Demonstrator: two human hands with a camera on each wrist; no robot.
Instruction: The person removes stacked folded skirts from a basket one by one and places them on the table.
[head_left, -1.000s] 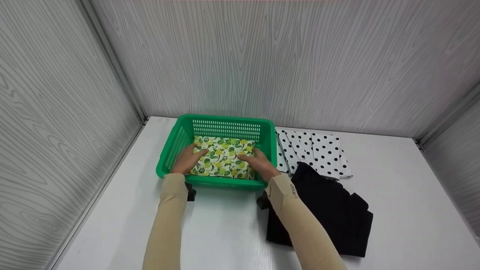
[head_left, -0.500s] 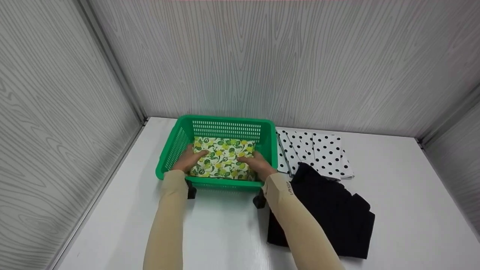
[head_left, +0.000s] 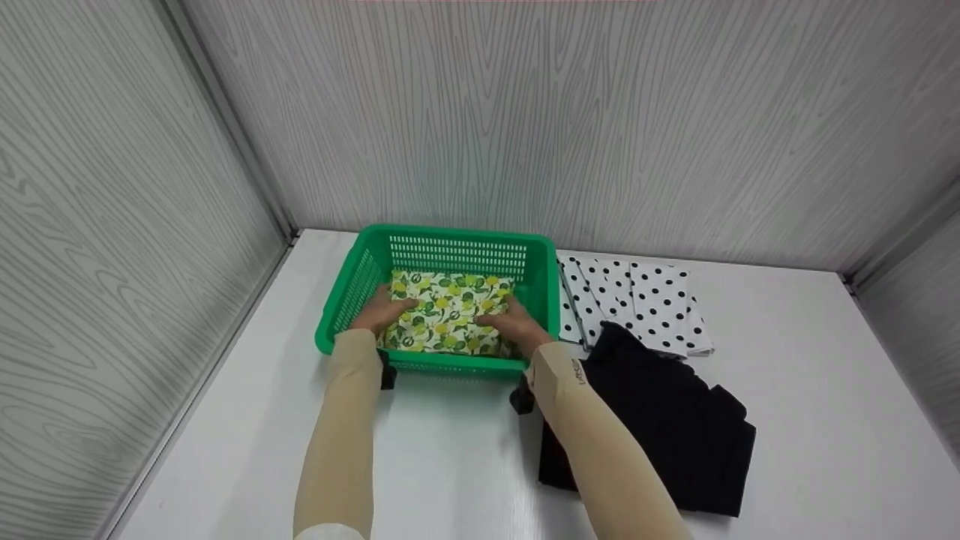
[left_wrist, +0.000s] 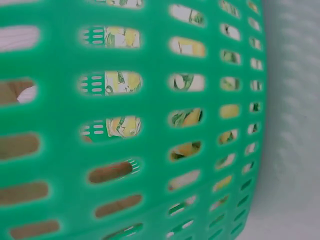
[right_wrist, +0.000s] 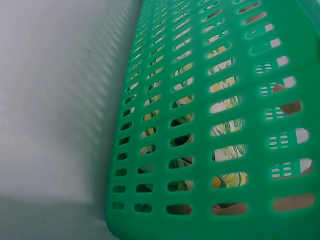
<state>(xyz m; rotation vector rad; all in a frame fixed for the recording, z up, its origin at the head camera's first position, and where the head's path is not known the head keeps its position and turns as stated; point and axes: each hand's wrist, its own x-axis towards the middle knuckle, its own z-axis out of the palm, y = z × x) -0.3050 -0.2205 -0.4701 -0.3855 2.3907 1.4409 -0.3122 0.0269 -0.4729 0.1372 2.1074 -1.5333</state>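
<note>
Two beige sleeves run up from the bottom edge of the head view across the white tabletop (head_left: 450, 465). Right of them, in the lower right of the frame, lies a crumpled black garment (head_left: 660, 427). Further up, at the frame's centre, both hands reach over the near rim into the green slatted basket (head_left: 457, 238). The left hand (head_left: 382, 313) lies with relaxed, fairly straight fingers on the left part of the folded lemon-print cloth (head_left: 448, 311), and the right hand (head_left: 510, 327) rests the same way on its right part; neither is curled round it. The cloth lies flat on the basket's floor. Both wrist views show only the basket's slotted wall, with bits of the print behind the slots. Beyond the black garment, just right of the basket, lies a folded white polka-dot cloth (head_left: 652, 307) near the grey wood-grain back wall (head_left: 525, 112).
</note>
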